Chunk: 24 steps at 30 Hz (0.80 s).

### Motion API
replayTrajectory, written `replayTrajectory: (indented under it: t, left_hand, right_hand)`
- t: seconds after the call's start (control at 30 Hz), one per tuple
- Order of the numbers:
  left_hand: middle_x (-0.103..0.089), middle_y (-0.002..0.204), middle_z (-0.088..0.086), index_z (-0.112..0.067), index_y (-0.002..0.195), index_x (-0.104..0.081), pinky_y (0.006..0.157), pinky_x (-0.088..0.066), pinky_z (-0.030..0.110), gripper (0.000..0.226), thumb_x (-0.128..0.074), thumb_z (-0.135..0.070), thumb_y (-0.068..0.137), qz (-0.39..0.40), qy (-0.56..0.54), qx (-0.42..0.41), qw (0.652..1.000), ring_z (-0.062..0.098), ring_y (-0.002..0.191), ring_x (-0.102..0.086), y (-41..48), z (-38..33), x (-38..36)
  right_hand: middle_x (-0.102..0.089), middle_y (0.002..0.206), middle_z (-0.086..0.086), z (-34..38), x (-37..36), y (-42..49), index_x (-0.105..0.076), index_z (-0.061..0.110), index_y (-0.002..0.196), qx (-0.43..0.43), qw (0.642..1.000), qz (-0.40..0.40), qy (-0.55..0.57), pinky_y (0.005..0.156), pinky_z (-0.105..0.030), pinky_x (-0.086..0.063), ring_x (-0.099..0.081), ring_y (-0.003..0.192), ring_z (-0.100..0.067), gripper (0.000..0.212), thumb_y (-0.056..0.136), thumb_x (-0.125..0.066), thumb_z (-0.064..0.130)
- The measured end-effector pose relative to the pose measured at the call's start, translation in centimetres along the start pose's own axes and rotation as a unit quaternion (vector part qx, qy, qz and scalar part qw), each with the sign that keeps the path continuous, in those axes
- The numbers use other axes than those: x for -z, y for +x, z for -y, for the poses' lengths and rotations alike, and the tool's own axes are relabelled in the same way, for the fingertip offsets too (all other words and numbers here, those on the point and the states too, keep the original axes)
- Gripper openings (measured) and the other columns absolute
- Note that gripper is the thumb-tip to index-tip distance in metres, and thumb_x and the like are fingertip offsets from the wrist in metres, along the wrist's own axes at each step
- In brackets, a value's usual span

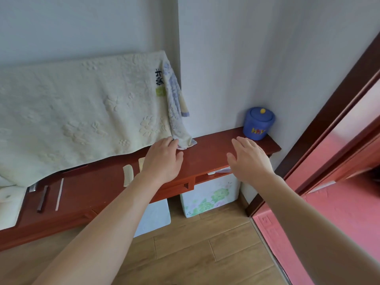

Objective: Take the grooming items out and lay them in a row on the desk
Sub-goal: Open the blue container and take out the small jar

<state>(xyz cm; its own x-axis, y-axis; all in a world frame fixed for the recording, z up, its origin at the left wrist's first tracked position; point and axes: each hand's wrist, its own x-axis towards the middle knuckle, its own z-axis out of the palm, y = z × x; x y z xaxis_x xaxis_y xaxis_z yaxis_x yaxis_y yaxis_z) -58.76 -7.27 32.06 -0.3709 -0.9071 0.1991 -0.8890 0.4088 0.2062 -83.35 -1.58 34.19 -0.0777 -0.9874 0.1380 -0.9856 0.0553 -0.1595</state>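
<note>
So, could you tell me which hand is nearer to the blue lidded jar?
Right. The right hand is just left of and in front of the blue lidded jar; the left hand is farther left, by the patterned cloth's corner.

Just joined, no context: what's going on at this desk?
A person holds both hands open over the red desk, gripping nothing: left hand by the towel, right hand above a slightly open drawer. A cream comb, a white stick and a dark stick already lie side by side on the desk.
</note>
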Motion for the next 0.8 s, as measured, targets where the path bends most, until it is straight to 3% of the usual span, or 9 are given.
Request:
replayTrajectory:
  t: [0.2, 0.33, 0.53, 0.8]
  left_hand:
    - [-0.056, 0.128, 0.005, -0.010, 0.131, -0.052, 0.099, -0.046, 0.043, 0.041, -0.045, -0.033, 0.098, 0.011, -0.007, -0.017, 1.000, 0.024, 0.120, -0.051, 4.1, -2.8, -1.7]
    - [-0.058, 0.116, 0.004, -0.010, 0.126, -0.053, 0.094, -0.047, 0.042, 0.040, -0.042, -0.034, 0.097, 0.024, -0.001, -0.046, 0.999, 0.025, 0.112, -0.054, 8.1, -3.6, -3.2]
    - [-0.053, 0.135, 0.013, -0.005, 0.135, -0.049, 0.106, -0.038, 0.044, 0.045, -0.044, -0.031, 0.100, 0.042, -0.006, -0.102, 0.994, 0.030, 0.126, -0.047, 14.9, -5.3, -5.7]
    - [-0.048, 0.143, 0.012, -0.007, 0.138, -0.047, 0.109, -0.034, 0.042, 0.046, -0.044, -0.032, 0.099, 0.070, -0.014, -0.150, 0.986, 0.030, 0.131, -0.042, 21.9, -8.7, -8.7]
  right_hand:
    - [-0.050, 0.132, -0.005, -4.3, 0.3, 2.2, -0.049, 0.010, 0.127, -0.022, 1.000, 0.004, -0.007, 0.106, -0.035, -0.030, -0.040, 0.124, -0.023, 0.041, 0.096, -0.041, 0.035]
    - [-0.052, 0.127, -0.004, -6.7, -0.4, 4.2, -0.052, 0.011, 0.121, -0.047, 0.999, -0.005, -0.005, 0.103, -0.035, -0.032, -0.043, 0.120, -0.023, 0.037, 0.094, -0.042, 0.035]
    - [-0.050, 0.132, -0.002, -10.0, -1.4, 7.4, -0.049, 0.012, 0.128, -0.097, 0.995, -0.022, -0.027, 0.106, -0.034, -0.030, -0.041, 0.124, -0.021, 0.043, 0.093, -0.042, 0.036]
    - [-0.047, 0.139, 0.000, -14.9, -2.3, 10.0, -0.043, 0.012, 0.138, -0.148, 0.988, -0.019, -0.032, 0.109, -0.034, -0.028, -0.037, 0.130, -0.019, 0.051, 0.093, -0.041, 0.036]
